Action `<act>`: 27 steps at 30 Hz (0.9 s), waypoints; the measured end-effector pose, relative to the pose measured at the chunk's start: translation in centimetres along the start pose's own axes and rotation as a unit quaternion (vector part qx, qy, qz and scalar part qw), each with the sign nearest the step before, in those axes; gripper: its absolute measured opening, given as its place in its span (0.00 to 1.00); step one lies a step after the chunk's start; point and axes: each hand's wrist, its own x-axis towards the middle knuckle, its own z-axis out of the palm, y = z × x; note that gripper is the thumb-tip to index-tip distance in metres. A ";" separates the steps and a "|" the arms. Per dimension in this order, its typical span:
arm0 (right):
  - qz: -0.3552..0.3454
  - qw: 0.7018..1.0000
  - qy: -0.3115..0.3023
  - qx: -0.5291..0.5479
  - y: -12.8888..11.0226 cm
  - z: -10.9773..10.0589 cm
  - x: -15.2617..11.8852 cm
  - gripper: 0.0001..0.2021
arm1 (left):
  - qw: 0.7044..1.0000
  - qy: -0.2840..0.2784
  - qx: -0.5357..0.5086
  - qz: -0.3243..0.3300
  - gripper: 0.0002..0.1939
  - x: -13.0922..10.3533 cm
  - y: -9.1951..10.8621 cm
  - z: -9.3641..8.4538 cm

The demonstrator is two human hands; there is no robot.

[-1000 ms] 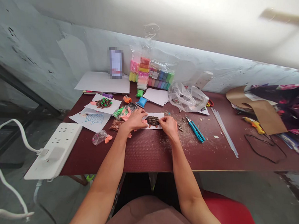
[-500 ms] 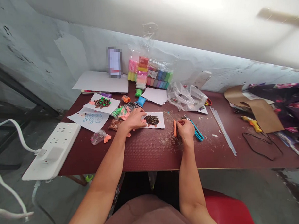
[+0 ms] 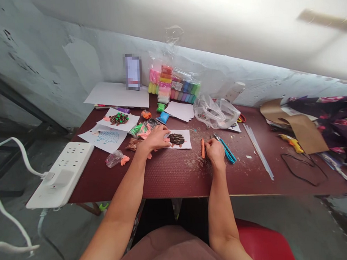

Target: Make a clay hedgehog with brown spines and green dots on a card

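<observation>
A small white card (image 3: 186, 138) carries a hedgehog (image 3: 176, 139) with dark brown spines and a pinkish front end. My left hand (image 3: 158, 138) rests on the card's left side, thumb and forefinger apart around the pink part. To the right, my right hand (image 3: 215, 150) is down at the tabletop with its fingertips pinched together; what they grip, if anything, is too small or hidden. Just left of those fingers lies an orange craft knife or similar slim tool (image 3: 203, 148). Blue-handled scissors (image 3: 229, 152) lie right of the hand.
Behind my left hand are bags of clay (image 3: 147, 127) and another hedgehog card (image 3: 130, 122). Packs of coloured clay (image 3: 186, 89) lean on the wall near a plastic bag (image 3: 215, 111). Clear sticks (image 3: 258, 151) and a yellow glue gun (image 3: 294, 143) lie right; a power strip (image 3: 61, 175) is left.
Almost nothing differs. My right hand's fingers have shifted very slightly at the same spot, and my left hand stays on the card.
</observation>
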 end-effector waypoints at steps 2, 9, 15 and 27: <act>-0.031 0.998 0.041 0.040 0.0 0.0 0.0 0.13 | 1.000 0.001 -0.002 0.002 0.27 0.0 0.0 0.0; -0.118 0.954 0.027 0.276 -1.8 0.4 -0.8 0.14 | 1.000 0.008 -0.006 0.003 0.26 -0.1 0.0 0.1; -0.113 0.902 -0.077 0.409 -3.4 2.1 -2.0 0.10 | 1.000 0.002 0.000 -0.001 0.26 -0.2 0.2 0.0; -0.115 0.925 -0.078 0.353 -4.0 4.0 -1.7 0.08 | 1.000 0.005 0.004 -0.001 0.25 -0.2 0.4 -0.1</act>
